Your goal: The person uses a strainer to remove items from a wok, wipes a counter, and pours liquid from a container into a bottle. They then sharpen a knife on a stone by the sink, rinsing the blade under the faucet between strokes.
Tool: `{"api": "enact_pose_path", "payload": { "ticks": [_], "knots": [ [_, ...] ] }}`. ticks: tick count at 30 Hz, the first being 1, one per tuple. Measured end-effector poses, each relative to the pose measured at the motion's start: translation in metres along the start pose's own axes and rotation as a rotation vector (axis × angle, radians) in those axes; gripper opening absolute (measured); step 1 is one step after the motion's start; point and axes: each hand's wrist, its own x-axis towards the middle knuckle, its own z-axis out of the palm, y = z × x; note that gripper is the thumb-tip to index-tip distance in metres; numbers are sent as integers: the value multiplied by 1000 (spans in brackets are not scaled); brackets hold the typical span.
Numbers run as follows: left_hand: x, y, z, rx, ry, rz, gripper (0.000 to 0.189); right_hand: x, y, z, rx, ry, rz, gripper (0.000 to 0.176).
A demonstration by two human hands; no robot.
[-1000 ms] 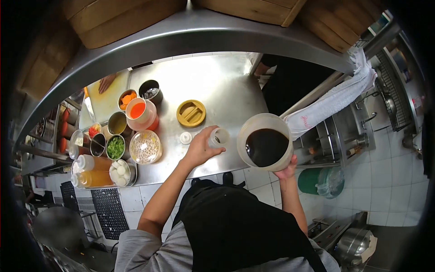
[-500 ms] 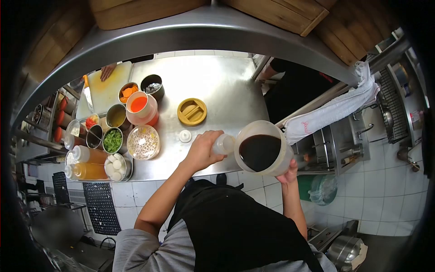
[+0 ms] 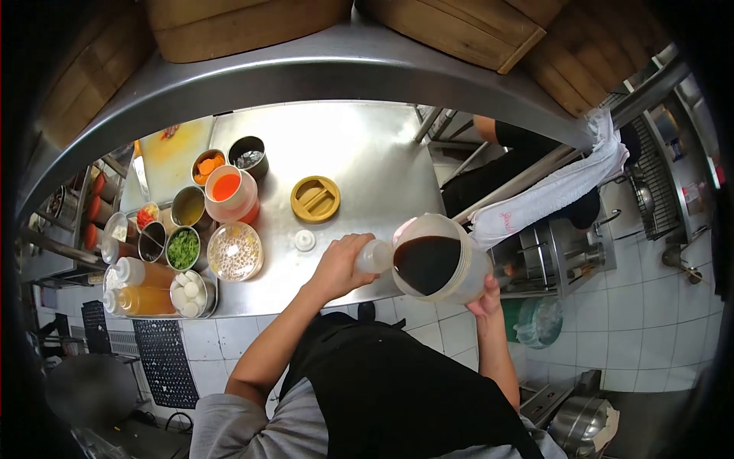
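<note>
My left hand [image 3: 342,266] is wrapped round a clear plastic squeeze bottle [image 3: 374,257], its mouth turned toward a large translucent jug [image 3: 472,271]. That jug is held from beneath and the right side by my right hand [image 3: 485,297]. It is tipped to the left, and dark brown liquid [image 3: 430,264] reaches near its left rim, right at the bottle's mouth. On the steel table, a white nozzle cap [image 3: 305,241] sits just beyond my left hand. A round yellow lid [image 3: 315,199] lies farther back.
Left on the steel table [image 3: 344,138] stand pots of chopped greens [image 3: 183,249], carrots [image 3: 208,166] and white pieces [image 3: 189,294], an orange-red tub [image 3: 227,186] and sauce bottles [image 3: 145,300]. A shelf edge [image 3: 367,65] crosses overhead; a towel [image 3: 547,195] hangs right, near another person [image 3: 493,164].
The jug has tipped further left, its liquid now closer to the rim by the bottle. A co-worker's hand has left the cutting board. The person at the right has shifted, and the view moved slightly.
</note>
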Motion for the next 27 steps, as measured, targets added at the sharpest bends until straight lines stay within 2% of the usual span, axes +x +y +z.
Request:
{"api": "enact_pose_path", "payload": {
  "ticks": [11, 27],
  "knots": [
    [4, -5, 5, -72, 37, 47, 68, 0, -13, 15, -23, -13, 21, 102],
    [8, -18, 12, -207, 8, 4, 68, 2, -30, 37, -99, 23, 3, 103]
  ]
}}
